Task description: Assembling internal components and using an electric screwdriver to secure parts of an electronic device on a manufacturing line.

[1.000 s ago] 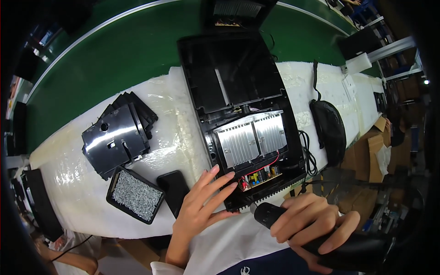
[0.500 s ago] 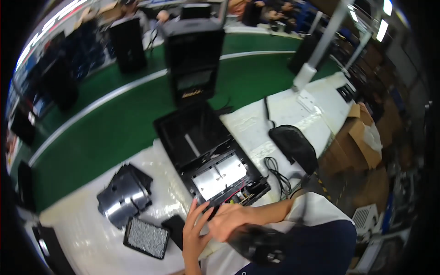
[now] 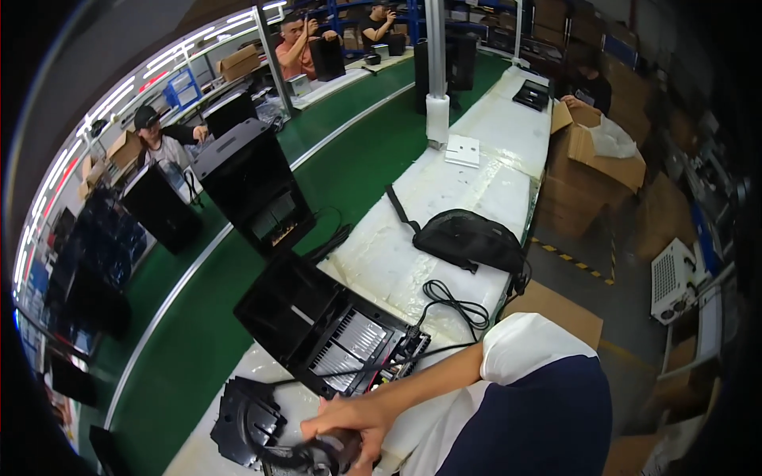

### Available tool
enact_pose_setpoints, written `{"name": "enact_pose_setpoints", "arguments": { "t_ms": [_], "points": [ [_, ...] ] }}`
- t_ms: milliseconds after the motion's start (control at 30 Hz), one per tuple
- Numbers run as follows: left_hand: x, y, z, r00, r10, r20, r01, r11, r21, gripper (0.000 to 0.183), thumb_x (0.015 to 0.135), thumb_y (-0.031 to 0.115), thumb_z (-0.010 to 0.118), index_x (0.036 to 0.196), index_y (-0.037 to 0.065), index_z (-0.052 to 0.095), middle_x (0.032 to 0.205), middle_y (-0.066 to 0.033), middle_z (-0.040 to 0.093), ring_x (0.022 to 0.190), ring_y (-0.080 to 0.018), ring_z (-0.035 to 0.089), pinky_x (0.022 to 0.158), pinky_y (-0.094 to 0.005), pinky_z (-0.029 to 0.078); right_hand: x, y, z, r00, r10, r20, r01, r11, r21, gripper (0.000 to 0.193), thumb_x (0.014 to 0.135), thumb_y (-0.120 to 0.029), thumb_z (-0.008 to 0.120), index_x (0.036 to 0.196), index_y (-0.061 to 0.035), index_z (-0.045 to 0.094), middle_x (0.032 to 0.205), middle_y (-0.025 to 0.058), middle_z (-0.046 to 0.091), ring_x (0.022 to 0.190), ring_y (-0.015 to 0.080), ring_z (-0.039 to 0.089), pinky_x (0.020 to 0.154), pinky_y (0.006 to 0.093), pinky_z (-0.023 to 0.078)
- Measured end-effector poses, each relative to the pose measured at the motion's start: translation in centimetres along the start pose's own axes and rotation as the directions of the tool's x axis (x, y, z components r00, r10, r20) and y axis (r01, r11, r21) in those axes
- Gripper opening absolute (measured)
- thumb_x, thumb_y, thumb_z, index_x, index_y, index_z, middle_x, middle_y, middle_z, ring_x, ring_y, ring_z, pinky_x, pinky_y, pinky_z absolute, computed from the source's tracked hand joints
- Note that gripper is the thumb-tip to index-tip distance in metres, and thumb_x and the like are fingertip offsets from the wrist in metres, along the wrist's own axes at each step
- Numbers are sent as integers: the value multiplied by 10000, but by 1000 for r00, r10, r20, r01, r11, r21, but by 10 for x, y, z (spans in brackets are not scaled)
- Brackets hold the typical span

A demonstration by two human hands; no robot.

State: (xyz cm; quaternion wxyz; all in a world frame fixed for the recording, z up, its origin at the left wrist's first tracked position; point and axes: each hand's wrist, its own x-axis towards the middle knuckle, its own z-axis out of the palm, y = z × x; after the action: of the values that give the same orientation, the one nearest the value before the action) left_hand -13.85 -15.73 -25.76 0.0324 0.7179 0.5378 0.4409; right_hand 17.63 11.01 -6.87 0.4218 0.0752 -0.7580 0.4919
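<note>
At the lower edge, nearer than the open black housing (image 3: 317, 325), the right hand (image 3: 353, 420) has swung across to the left; its fingers are curled around a dark, blurred tool (image 3: 317, 454), probably the power screwdriver it already gripped a second ago. The left hand, then spread flat on the housing's near corner, is no longer visible, so its finger state cannot be told. The release suggests that work on this corner has paused. A thin cable (image 3: 373, 365) crosses the housing's finned metal plate (image 3: 349, 343). Left of and nearer than the housing lies a black fan wheel (image 3: 242, 420). Right of and beyond the housing rest a coiled cord (image 3: 452, 301) and a black bag (image 3: 468, 238) on the white bench (image 3: 444, 186). Beyond the housing, on the green belt (image 3: 349, 151), stands a black cabinet (image 3: 250, 182).
</note>
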Motion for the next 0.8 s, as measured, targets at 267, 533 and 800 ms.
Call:
{"name": "enact_pose_setpoints", "arguments": {
  "t_ms": [267,533,800],
  "points": [
    [166,96,3,918,-371,-138,392,901,184,165,912,124,643,1000,-14,664,901,-154,649,805,-296,606,686,-383,466,11,-11,-13,995,98,-13,-88,936,341,698,794,-363,753,1258,58,446,707,61,593,587,115,563,529,257,420],
    [112,46,0,896,-441,55,328,740,587,188,902,185,688,988,21,661,913,-162,645,816,-265,609,705,-365,480,8,-68,-74,836,101,-540,288,757,587,766,765,-690,674,996,9,463,605,66,526,509,140,571,422,231,454],
    [175,83,0,735,-638,-228,664,746,54,122,932,106,604,964,-12,597,893,-99,626,875,-203,612,773,-319,501,-19,-179,-145,567,-396,-722,630,773,71,396,876,-285,698,1056,-41,443,711,16,487,488,164,540,744,525,523]
  ]
}}
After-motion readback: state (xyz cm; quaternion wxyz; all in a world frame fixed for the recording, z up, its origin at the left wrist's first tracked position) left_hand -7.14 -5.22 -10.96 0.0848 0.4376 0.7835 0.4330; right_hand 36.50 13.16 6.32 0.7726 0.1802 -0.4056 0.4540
